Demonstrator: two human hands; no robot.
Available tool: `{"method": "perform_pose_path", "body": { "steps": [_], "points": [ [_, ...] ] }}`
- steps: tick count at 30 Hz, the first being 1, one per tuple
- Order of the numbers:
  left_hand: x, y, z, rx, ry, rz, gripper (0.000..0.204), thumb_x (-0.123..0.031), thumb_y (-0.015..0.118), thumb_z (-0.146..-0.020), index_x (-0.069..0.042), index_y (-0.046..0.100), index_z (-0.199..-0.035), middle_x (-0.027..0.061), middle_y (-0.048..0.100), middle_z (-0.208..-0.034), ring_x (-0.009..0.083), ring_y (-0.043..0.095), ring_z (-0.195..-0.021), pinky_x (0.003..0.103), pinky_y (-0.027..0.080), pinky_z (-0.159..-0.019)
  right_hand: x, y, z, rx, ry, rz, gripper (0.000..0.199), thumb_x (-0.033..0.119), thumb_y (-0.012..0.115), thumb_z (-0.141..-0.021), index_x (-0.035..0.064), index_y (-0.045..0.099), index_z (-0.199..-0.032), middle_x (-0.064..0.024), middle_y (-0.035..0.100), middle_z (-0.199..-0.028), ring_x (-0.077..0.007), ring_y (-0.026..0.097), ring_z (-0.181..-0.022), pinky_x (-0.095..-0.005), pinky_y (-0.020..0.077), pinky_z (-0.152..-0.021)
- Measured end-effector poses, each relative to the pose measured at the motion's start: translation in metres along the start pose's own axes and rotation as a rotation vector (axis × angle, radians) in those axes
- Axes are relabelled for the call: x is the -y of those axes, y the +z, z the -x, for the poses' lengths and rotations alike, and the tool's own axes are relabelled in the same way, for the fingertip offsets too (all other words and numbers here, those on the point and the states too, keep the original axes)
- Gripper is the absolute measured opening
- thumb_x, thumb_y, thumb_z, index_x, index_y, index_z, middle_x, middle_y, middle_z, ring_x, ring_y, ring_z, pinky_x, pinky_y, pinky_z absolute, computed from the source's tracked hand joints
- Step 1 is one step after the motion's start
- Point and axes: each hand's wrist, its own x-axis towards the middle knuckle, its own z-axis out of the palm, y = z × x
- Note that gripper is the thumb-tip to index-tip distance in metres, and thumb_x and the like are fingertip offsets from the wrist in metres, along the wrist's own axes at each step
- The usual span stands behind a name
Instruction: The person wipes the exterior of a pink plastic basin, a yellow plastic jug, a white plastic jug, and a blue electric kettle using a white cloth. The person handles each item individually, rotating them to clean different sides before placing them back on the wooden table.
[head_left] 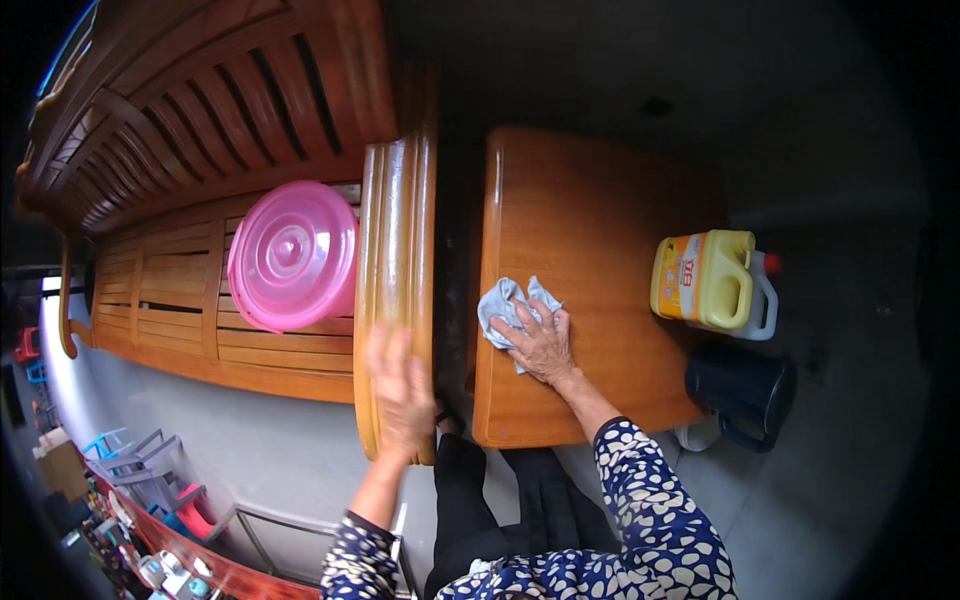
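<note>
My right hand [543, 347] presses a crumpled light blue-grey cloth [500, 305] against the wooden table top [590, 220], near its left edge. The fingers are bent over the cloth and cover part of it. My left hand [402, 395] is over the wide wooden armrest [397, 240] of a slatted bench, its fingers stretched out and smeared by motion. Nothing shows in that hand. Whether it touches the armrest I cannot tell.
A pink lidded plastic tub [292, 255] sits on the bench seat [170, 285]. Right of the table stand a yellow jug [705, 280], a pale container with a red cap [767, 300] and a dark pitcher [740, 395]. Grey plastic chairs [150, 470] are at lower left.
</note>
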Motion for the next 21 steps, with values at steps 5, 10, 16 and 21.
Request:
{"method": "perform_pose_path", "body": {
  "steps": [5,10,16,21],
  "points": [
    [-0.044,0.077,0.058,0.175,-0.165,0.078,0.063,-0.006,0.066,-0.081,-0.003,0.040,-0.138,0.0268,0.035,-0.138,0.0433,0.038,-0.126,0.048,0.034,-0.106,-0.031,-0.007,-0.032,0.026,-0.150,-0.081,0.059,0.030,0.078,-0.067,0.0414,0.059,-0.123,-0.0014,0.043,-0.139,-0.0304,0.033,-0.129,-0.0550,0.0287,-0.095],
    [-0.005,0.127,0.074,0.201,-0.312,-0.205,0.072,-0.026,0.068,-0.083,-0.006,0.032,-0.143,0.0270,0.036,-0.136,0.0431,0.039,-0.121,0.050,0.036,-0.101,-0.063,-0.006,-0.092,-0.013,-0.170,-0.078,0.059,0.028,0.078,-0.067,0.0413,0.060,-0.122,-0.0032,0.046,-0.138,-0.0335,0.033,-0.131,-0.0560,0.0272,-0.098],
    [-0.003,0.143,0.084,0.373,-0.699,-0.042,0.052,-0.047,0.049,-0.094,-0.007,0.044,-0.127,0.0253,0.064,-0.101,0.0466,0.062,-0.088,0.055,0.048,-0.076,-0.063,0.006,-0.135,-0.155,0.064,-0.050,0.049,0.022,0.074,-0.074,0.0295,0.063,-0.121,-0.0078,0.051,-0.132,-0.0328,0.042,-0.121,-0.0462,0.0317,-0.097],
    [-0.001,0.149,0.086,0.318,-0.759,-0.025,0.047,-0.049,0.049,-0.093,-0.006,0.049,-0.111,0.0241,0.065,-0.099,0.0471,0.061,-0.086,0.055,0.048,-0.075,-0.026,0.007,-0.069,-0.123,-0.183,-0.119,0.048,0.022,0.077,-0.068,0.0287,0.066,-0.114,-0.0037,0.054,-0.130,-0.0289,0.045,-0.114,-0.0434,0.0364,-0.089]
  ]
}}
